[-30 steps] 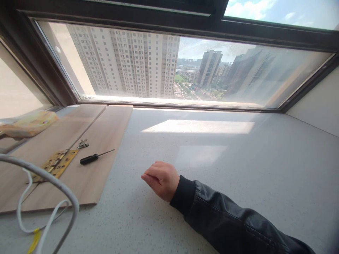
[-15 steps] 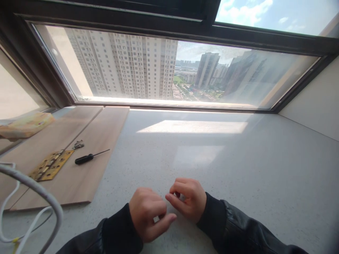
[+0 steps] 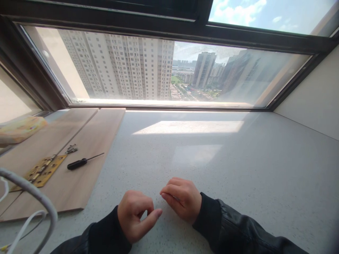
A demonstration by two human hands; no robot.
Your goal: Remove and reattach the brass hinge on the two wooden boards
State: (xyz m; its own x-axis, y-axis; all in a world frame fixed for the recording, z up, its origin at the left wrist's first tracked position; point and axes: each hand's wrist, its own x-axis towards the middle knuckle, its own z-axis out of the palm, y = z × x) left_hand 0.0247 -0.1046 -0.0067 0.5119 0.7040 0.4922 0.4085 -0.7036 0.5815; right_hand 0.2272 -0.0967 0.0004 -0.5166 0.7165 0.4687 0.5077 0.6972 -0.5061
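Above the speckled white surface (image 3: 212, 183), my left hand (image 3: 137, 215) is loosely closed, its fingers curled under and the thumb pointing right. Nothing shows in it. My right hand (image 3: 182, 199), close by on the right, has its thumb pressed against its fingers, with nothing visible between them. A small gap separates the two hands. To the left, a black screwdriver (image 3: 77, 164) lies on a wooden board (image 3: 84, 141). Beside it are a brass hinge (image 3: 43, 171) and a small pile of screws (image 3: 71, 149).
A grey-white cable (image 3: 39, 197) loops across the lower left. A yellowish soft packet (image 3: 23, 129) lies at the far left. A dark window frame (image 3: 169, 107) borders the back of the surface, and a white wall (image 3: 315, 91) stands at the right.
The view has shifted slightly, so the board and tools sit further left. My hands have moved a little apart, and my right thumb has closed against the fingers.
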